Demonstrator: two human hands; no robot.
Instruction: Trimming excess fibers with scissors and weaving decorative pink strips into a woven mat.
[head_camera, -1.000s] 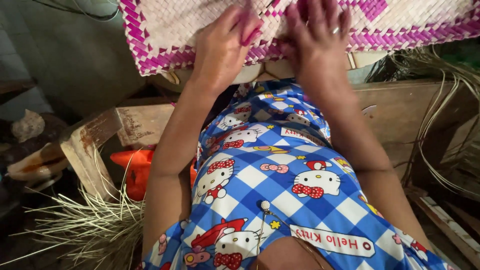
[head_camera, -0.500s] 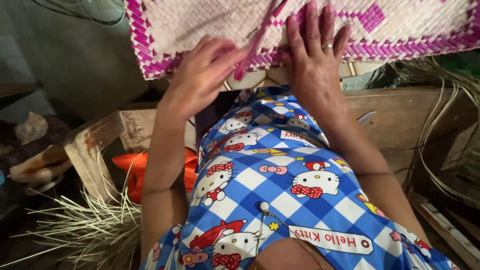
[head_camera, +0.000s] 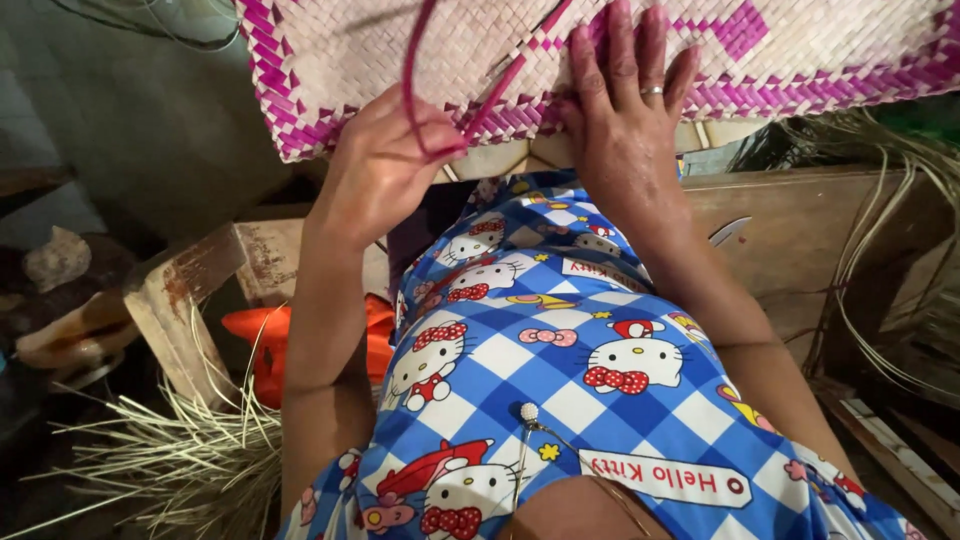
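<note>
Head view, looking down past a blue-and-white checked dress (head_camera: 560, 400) to the work.

Left hand (head_camera: 385, 170): fingers pinched closed on a magenta weaving strip (head_camera: 415, 80), which loops up from the fingertips and curves back into the mat. Grip narrow, thumb against forefinger; probably held this way to keep the strip taut and flat while it is threaded.

Right hand (head_camera: 625, 120): spread flat, palm down, holding nothing; it presses on the woven mat (head_camera: 800, 50) near its lower border. A ring shows on one finger. The flat press seems meant to pin the weave so that strands do not shift.

Mat: at top of frame, held above the lap, lower edge resting about a wooden ledge (head_camera: 800, 230). Pale natural straw in a fine diagonal plait, edged with a magenta band; a magenta motif sits near the right hand.

Surroundings: loose dry straw bundle (head_camera: 170, 460) at lower left, an orange object (head_camera: 270, 340) beside it, more pale strands (head_camera: 880, 260) hanging at right.
</note>
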